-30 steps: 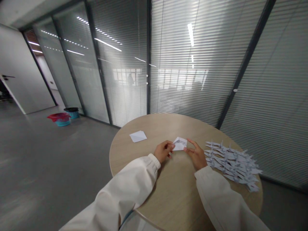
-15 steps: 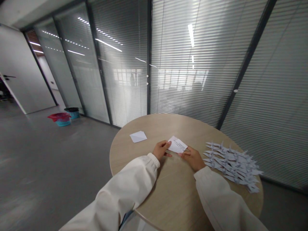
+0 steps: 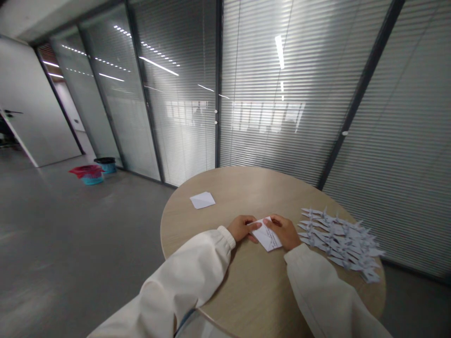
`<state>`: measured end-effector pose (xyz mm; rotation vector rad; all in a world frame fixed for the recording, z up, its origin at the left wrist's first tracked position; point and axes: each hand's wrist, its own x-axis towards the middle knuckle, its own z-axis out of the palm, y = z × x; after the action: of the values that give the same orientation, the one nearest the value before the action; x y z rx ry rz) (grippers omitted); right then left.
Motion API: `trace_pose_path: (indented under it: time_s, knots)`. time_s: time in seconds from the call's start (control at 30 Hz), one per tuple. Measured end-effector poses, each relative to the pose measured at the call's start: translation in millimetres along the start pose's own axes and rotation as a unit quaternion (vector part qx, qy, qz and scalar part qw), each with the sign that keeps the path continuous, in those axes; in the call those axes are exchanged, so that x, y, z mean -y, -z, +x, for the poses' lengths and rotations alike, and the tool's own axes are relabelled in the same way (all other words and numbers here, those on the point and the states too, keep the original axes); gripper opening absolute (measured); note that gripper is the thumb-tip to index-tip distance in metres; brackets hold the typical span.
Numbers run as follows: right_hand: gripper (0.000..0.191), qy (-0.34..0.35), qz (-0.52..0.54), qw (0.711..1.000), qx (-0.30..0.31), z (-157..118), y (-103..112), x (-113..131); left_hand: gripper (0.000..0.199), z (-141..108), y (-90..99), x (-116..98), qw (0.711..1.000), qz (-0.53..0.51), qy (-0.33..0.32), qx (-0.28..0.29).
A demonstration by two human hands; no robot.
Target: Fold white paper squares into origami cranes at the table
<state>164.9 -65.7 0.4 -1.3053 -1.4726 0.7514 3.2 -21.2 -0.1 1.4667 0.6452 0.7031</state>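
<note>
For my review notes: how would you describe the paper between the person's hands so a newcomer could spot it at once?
On the round wooden table, paper cranes lie to the right. Just left of them, the person's left hand and right hand rest on a folded white paper with small print. Unlike the plain folded square farther back, it lies under the hands.

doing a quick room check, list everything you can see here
round table: 1, light wood, foreground
folded paper: 1, white with dark print, under both hands
paper square: 1, white, far side of table
paper cranes: many, overlapping, white, right side of table
red-topped bin: 1, teal, floor by glass wall
black-topped bin: 1, teal, behind it
glass wall with blinds: 1, grey, behind table
door: 1, white, far left
left hand: at paper's left edge
right hand: on paper
</note>
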Motion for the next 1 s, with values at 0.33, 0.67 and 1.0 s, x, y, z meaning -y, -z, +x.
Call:
trace_pose_path:
  time_s: [0.33,0.67,1.0]
  knots:
    - [0.030,0.017,-0.016,0.998,-0.059,-1,5,6,0.040,0,0.9,-3,0.999,0.035,0.023,0.032]
    - [0.035,-0.031,0.057,0.992,-0.110,-2,9,11,0.034,5,5.4,-2,0.998,-0.023,-0.044,-0.041]
    - [0.021,-0.033,-0.012,0.999,-0.026,-1,8,10,0.032,11,14.4,1,0.986,-0.008,-0.095,-0.134]
